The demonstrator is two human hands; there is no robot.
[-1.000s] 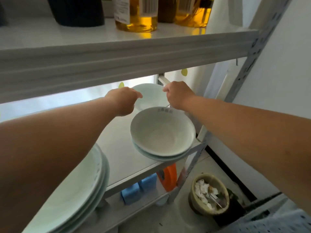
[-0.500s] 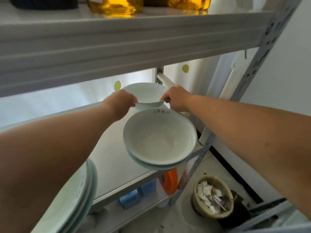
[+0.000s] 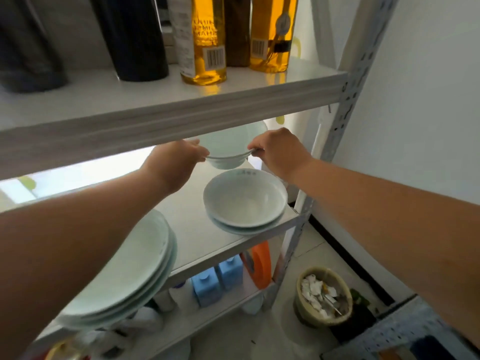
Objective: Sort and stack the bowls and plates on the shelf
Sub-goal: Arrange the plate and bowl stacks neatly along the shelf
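Observation:
A pale green bowl [image 3: 228,148] is held in the air above the back of the middle shelf [image 3: 207,237]. My left hand [image 3: 175,163] pinches its left rim and my right hand [image 3: 279,152] pinches its right rim. The upper shelf's front edge hides the bowl's far side. Just below and in front stands a stack of two white bowls [image 3: 245,201] near the shelf's right front corner. A stack of pale green plates [image 3: 130,268] sits at the shelf's left front, partly behind my left forearm.
The upper shelf [image 3: 166,118] carries yellow oil bottles [image 3: 207,42] and dark containers. A metal upright [image 3: 345,100] stands at the right. Blue bottles [image 3: 218,279] and an orange jug [image 3: 259,263] sit on the lower shelf. A waste basket [image 3: 324,294] stands on the floor.
Both hands took the green bowl by its rim and lifted it off the shelf. The view pulled back and up, showing more of the top shelf.

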